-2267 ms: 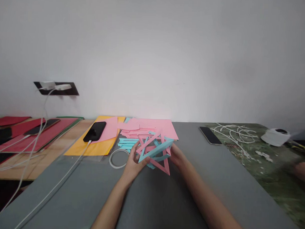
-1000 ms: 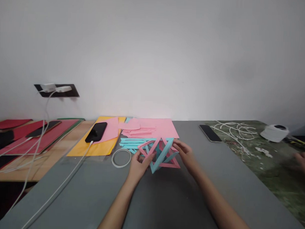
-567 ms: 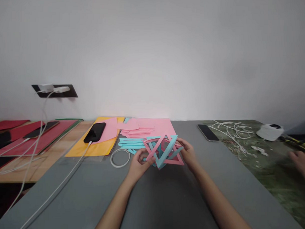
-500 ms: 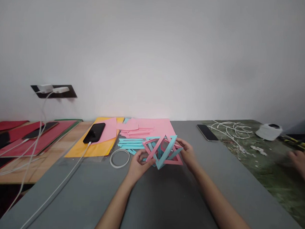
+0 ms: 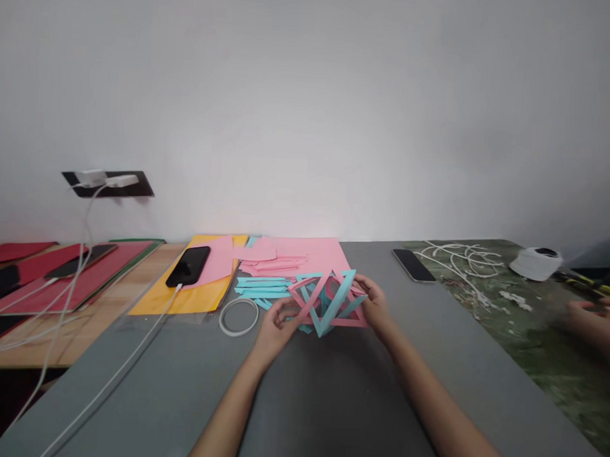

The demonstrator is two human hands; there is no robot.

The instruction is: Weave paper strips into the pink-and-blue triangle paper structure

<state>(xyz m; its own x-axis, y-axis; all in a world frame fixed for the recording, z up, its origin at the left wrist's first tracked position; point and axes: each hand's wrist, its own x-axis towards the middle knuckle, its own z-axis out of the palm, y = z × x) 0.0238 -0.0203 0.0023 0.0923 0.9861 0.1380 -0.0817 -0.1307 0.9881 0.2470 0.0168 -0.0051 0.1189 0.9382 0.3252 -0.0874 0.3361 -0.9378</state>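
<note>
Between my hands is an open star-shaped frame of folded pink and blue paper strips (image 5: 337,304), held just over the grey table. My left hand (image 5: 277,326) grips its left side, with thumb and fingers closed on a pink strip. On the right side my right hand (image 5: 373,303) pinches the frame near a corner; some of its fingertips are hidden behind the paper. Just left of my left hand lies a roll of white tape (image 5: 238,332). Behind it are loose blue paper strips (image 5: 263,287) and pink paper strips (image 5: 278,263).
A phone (image 5: 188,267) on a cable rests on a yellow envelope (image 5: 152,303). Pink sheets (image 5: 329,249) lie at the back. To the right are another phone (image 5: 414,265), white cords (image 5: 469,254), a white roll (image 5: 536,263) and another person's hand (image 5: 594,322).
The paper frame has turned and shifted very slightly in my hands, which keep their hold. At the right, the other person's hand has moved a little inward.
</note>
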